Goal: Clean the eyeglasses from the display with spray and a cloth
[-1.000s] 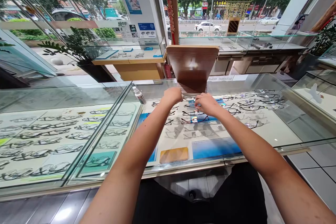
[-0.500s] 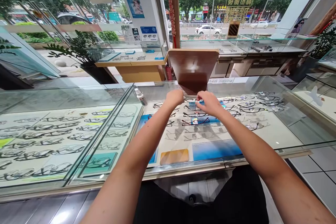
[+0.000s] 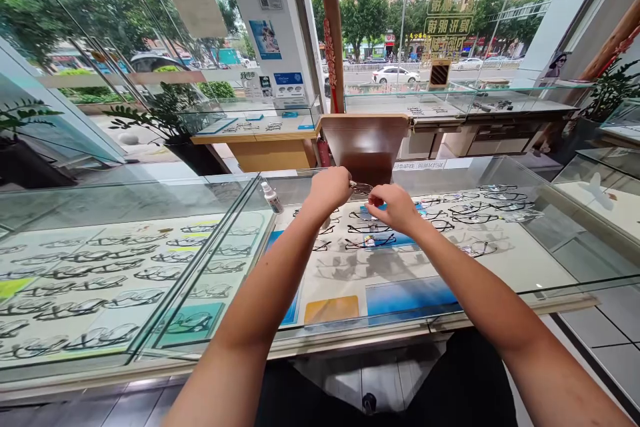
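My left hand [image 3: 329, 188] is closed on a pair of eyeglasses [image 3: 362, 189], held just above the far part of the glass display case [image 3: 330, 273]. A small pale bit shows at its fingertips, too small to name. On the other end of the same eyeglasses my right hand [image 3: 397, 207] has its fingers curled in, with thumb and forefinger at the frame; the exact contact is partly hidden. Below the hands, several eyeglass frames [image 3: 370, 242] lie in rows, some over a blue mat [image 3: 387, 241]. Left of the left hand stands a white spray bottle [image 3: 271, 198].
A second glass case [image 3: 100, 203] with more eyeglasses adjoins on the left. Behind the counter is a brown chair back [image 3: 367, 140]. An orange card [image 3: 331, 309] and a blue panel [image 3: 410, 299] lie near the front edge. Potted plants [image 3: 173, 123] stand by the windows.
The view has tilted up a little. The eyeglasses now show clearly between my hands, above the case. My right hand's fingers have curled in more and moved slightly left.
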### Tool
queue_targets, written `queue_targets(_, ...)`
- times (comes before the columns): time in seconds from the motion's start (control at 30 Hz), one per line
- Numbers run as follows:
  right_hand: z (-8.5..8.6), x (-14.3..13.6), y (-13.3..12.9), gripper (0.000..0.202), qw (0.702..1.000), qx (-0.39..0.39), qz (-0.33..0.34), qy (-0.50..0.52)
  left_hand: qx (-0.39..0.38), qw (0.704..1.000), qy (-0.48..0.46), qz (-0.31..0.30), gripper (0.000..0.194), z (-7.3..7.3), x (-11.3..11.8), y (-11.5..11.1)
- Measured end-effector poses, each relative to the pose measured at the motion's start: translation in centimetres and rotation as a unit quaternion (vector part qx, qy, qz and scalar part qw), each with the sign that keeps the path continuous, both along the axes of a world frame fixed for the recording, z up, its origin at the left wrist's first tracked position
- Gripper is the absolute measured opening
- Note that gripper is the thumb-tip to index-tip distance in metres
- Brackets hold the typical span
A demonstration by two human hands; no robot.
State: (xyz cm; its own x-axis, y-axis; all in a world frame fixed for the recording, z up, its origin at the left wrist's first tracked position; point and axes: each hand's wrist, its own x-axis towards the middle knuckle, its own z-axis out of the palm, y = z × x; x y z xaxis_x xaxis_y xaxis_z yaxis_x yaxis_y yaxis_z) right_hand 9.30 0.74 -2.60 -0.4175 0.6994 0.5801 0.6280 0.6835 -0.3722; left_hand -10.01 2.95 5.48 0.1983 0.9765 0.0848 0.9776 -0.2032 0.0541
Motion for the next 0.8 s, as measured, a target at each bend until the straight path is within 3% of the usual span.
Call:
queue_targets(0.17, -0.2, -0.7, -0.4, 0.02, 0.999, -0.025, 0.023, 0.008, 0.053, 0.998, -0.023, -0.011, 0.018, 2.5, -0.7, -3.2)
queue_targets(0.3, -0.5, -1.3, -0.5, 0.023, 0.999, -0.018, 0.045, 0.008, 0.084, 0.994, -0.071, 0.01, 0.015, 2.9, -2.2, -4.2)
queue_targets(0.43, -0.2, -1.9, -0.7, 0.03, 0.982, -0.085, 0.067, 0.157, 0.069, 0.963, -0.26, -0.015, 0.028, 1.1, -4.0, -4.2)
queue_targets(0.53, 0.3, -2.1, -0.8, 0.035, 0.92, -0.182, 0.077, 0.338, 0.044, 0.891, -0.451, -0.029, 0.038, -1.2, -4.0, -4.5)
queue_targets(0.6, 0.7, -2.0, -0.7, 0.042, 0.884, -0.206, 0.072, 0.415, 0.031, 0.843, -0.536, -0.027, 0.042, -2.8, -3.2, -4.9)
queue_targets(0.7, 1.1, -1.7, -0.7, 0.044, 0.871, -0.192, 0.058, 0.449, 0.017, 0.811, -0.584, -0.029, 0.045, -4.8, -1.7, -5.7)
queue_targets(0.8, 1.3, -1.3, -0.7, 0.042, 0.871, -0.183, 0.061, 0.452, 0.03, 0.812, -0.581, -0.044, 0.043, -6.1, -0.7, -6.3)
